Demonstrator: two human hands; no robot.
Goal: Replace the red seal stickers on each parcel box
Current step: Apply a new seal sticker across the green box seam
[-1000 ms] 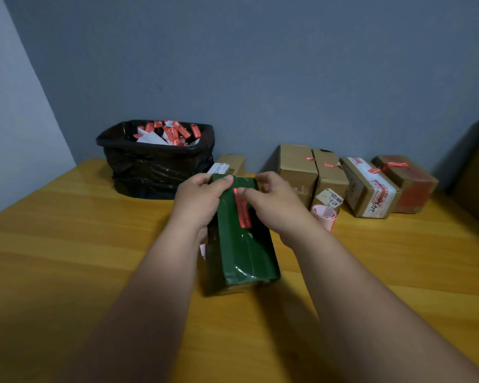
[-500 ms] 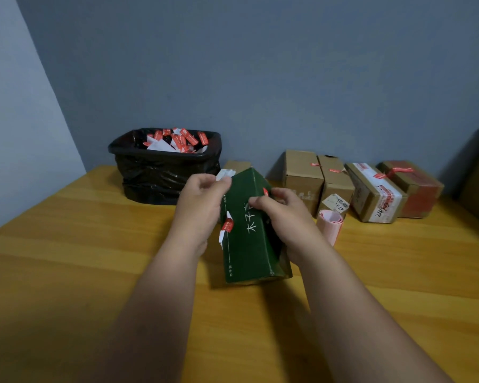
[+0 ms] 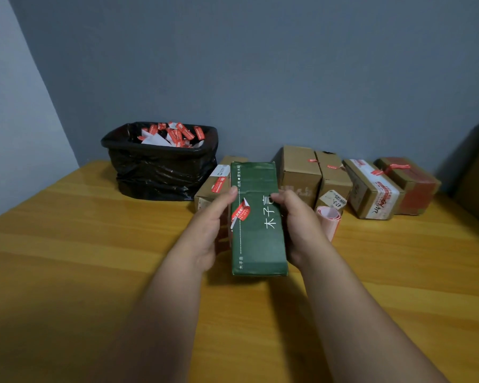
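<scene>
I hold the green parcel box (image 3: 257,219) between both hands, just above the near middle of the table (image 3: 67,244). My left hand (image 3: 208,230) clasps its left long side with the thumb laid on the top face, and my right hand (image 3: 299,225) grips the right long side. A red seal sticker (image 3: 240,214) sits on the left edge of the top face, crumpled and half lifted, its white backing curling up. I judge this one is only part peeled and not yet replaced.

At the far left stands a bin lined with a black plastic bag (image 3: 161,172), glossy and wrinkled, with many red and white sticker scraps heaped inside. That suggests a good deal of peeling is done. Along the far wall to the right is a row of brown cardboard boxes (image 3: 299,172), matte and square-edged, each with a small red strip on top; whether those strips are old or new I cannot tell. One box (image 3: 371,189) has white printed tape, and the rightmost (image 3: 409,183) is wrapped in reddish tape. Another brown box (image 3: 213,186) stands just behind my left hand with a red sticker on its side. A curled pink roll of paper (image 3: 328,217) lies just right of my right hand.

The green box is smooth printed card, long and flat, with white characters.
</scene>
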